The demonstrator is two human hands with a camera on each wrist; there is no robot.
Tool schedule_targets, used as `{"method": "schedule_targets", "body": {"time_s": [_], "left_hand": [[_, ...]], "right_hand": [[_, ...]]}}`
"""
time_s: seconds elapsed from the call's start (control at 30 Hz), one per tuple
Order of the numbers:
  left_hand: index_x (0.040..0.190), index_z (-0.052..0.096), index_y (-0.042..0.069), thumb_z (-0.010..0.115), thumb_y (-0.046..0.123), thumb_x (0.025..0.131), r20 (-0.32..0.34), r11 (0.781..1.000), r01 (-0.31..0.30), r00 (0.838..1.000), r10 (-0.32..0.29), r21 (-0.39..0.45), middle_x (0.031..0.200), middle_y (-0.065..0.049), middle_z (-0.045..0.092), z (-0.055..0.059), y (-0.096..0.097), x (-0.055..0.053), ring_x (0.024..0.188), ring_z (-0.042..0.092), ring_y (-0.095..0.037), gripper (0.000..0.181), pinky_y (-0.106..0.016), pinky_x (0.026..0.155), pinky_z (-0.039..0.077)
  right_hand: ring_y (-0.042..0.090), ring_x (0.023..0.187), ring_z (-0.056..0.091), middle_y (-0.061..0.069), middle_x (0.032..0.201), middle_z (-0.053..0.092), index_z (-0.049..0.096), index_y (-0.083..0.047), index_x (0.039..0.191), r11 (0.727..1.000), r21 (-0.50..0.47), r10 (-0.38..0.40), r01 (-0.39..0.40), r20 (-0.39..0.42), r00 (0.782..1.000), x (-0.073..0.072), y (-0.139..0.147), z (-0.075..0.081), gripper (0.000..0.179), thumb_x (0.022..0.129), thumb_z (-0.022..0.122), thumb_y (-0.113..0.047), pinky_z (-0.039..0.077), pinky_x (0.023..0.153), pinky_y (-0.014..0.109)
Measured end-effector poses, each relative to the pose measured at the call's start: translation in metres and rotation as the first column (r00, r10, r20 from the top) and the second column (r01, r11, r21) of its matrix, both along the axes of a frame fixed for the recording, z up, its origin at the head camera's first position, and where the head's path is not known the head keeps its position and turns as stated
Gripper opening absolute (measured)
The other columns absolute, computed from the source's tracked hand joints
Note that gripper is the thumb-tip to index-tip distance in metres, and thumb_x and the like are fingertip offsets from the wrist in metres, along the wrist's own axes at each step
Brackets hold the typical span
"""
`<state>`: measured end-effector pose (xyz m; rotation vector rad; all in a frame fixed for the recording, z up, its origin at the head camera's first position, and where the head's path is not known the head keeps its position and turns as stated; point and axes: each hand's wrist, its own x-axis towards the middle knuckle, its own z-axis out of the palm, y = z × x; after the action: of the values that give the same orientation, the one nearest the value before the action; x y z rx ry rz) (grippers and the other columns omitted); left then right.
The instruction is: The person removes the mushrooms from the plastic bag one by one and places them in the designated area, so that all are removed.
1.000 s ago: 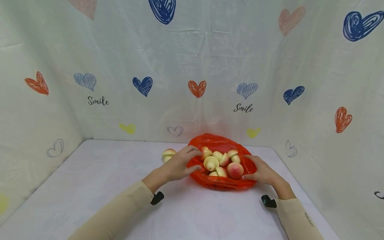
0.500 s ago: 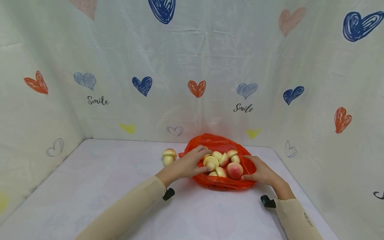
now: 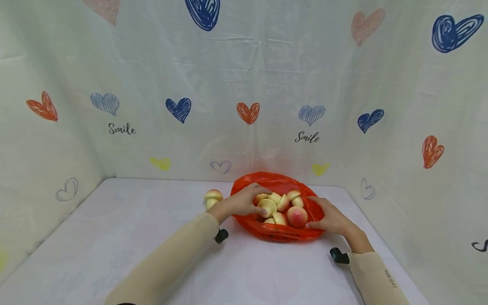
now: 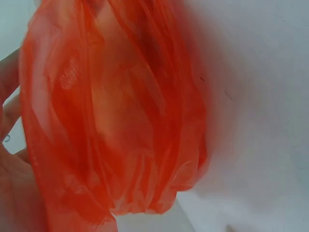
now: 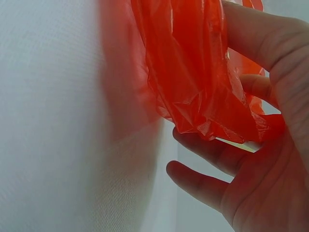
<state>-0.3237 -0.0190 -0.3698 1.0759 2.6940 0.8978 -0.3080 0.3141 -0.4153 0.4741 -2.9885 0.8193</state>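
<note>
An orange-red plastic bag (image 3: 278, 236) lies with its mouth spread, holding several pale mushrooms with pinkish caps, one of them a round-capped mushroom (image 3: 297, 216). My left hand (image 3: 244, 202) reaches over the bag's left rim. Its thumb touches a cream mushroom (image 3: 268, 206), while the fingers arch above the others, spread apart from the thumb. At the right rim, my right hand (image 3: 328, 217) holds the plastic between thumb and fingers; the right wrist view shows the bag's wall (image 5: 193, 72) there. Plastic (image 4: 120, 121) hides most of the left hand in its wrist view.
One more mushroom (image 3: 212, 198) stands on the white-covered table (image 3: 152, 220), left of the bag and partly behind my left wrist. A pale curtain (image 3: 213, 140) printed with hearts rises behind the table and at both sides.
My left hand has moved right, from the bag's left rim to over the mushrooms inside. The bag's left side has spread outward. My right hand stays at the right rim.
</note>
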Motion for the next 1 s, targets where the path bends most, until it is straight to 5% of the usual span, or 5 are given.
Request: {"method": "schedule_targets", "body": {"time_s": [0.43,1.0], "left_hand": [[0.133,0.056,0.023,0.074,0.037,0.082,0.098,0.998,-0.044,0.994,0.049,-0.046,0.13,-0.001,0.046,-0.012,0.008,-0.013,0.117,0.043,-0.018,0.057,-0.039,0.1,0.041],[0.136,0.052,0.019,0.076,0.037,0.081,0.136,0.996,-0.066,0.988,0.073,-0.054,0.136,-0.001,0.048,-0.023,0.021,-0.018,0.126,0.042,-0.019,0.063,-0.04,0.107,0.034]], "right_hand": [[0.039,0.118,0.044,0.018,0.133,0.043,0.033,-0.016,0.146,1.0,0.008,0.005,-0.005,-0.001,1.0,-0.002,-0.001,0.003,0.096,0.069,0.082,-0.044,0.051,0.084,0.054],[0.04,0.121,0.042,0.019,0.136,0.04,0.03,-0.017,0.148,1.0,0.009,-0.013,0.013,0.027,1.0,-0.001,-0.002,-0.001,0.1,0.068,0.082,-0.046,0.05,0.086,0.054]]}}
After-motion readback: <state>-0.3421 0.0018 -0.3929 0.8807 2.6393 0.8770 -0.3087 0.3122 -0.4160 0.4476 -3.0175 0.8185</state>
